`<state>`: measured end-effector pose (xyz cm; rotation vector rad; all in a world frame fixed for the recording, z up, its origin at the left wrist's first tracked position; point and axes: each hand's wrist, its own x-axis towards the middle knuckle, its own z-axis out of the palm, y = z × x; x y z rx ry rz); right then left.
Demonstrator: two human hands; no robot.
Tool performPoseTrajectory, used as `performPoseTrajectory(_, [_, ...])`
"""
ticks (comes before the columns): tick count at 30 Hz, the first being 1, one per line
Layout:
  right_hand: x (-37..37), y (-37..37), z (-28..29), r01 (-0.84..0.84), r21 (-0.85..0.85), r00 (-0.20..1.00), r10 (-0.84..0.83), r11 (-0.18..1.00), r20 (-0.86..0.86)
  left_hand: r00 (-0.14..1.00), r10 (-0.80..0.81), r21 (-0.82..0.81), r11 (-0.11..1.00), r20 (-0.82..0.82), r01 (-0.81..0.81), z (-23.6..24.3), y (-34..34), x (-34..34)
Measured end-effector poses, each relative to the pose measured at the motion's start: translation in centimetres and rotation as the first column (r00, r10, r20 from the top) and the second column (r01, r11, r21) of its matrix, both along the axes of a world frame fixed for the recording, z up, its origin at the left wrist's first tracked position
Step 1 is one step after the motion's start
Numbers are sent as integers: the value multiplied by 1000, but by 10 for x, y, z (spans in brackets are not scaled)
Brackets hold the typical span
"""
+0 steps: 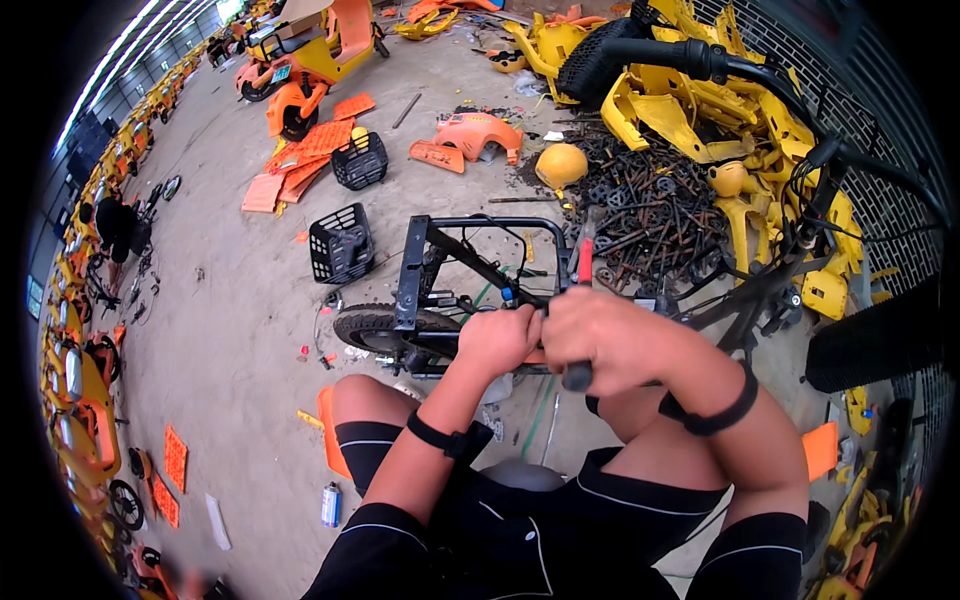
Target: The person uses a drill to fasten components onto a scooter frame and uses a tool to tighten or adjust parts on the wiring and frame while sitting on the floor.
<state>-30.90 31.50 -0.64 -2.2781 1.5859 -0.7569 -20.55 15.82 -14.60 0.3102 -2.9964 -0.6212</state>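
My right hand [600, 335] is wrapped round a hammer [586, 258] with a red and black handle. Its head end points away from me, and the black butt sticks out below my fist. Close beside it, my left hand [498, 338] is closed over the black frame of a stripped scooter [412, 270]; what its fingers grip is hidden. The scooter's black-tyred wheel [375, 325] shows left of my left hand. A blue part [508, 294] sits on the frame just beyond my hands.
Rusty bolts and metal parts [650, 200] lie heaped beyond the frame, beside yellow body panels [680, 110]. Black baskets [342, 243] and orange panels [310, 150] lie on the floor at the far left. A spray can [331, 505] stands near my left leg. Handlebars [830, 155] rise at right.
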Motion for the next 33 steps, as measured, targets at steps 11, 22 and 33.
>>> performPoseTrajectory(11, [4, 24, 1, -87, 152, 996, 89, 984, -6, 972, 70, -48, 995, -223, -83, -15, 7, -6])
performPoseTrajectory(22, [-18, 15, 27, -43, 126, 989, 24, 991, 148, 968, 50, -66, 995, -245, -68, -19, 6, -6])
performPoseTrajectory(33, [-13, 2, 28, 30, 41, 995, -33, 999, 92, 987, 43, -55, 997, -156, -52, -18, 5, 0])
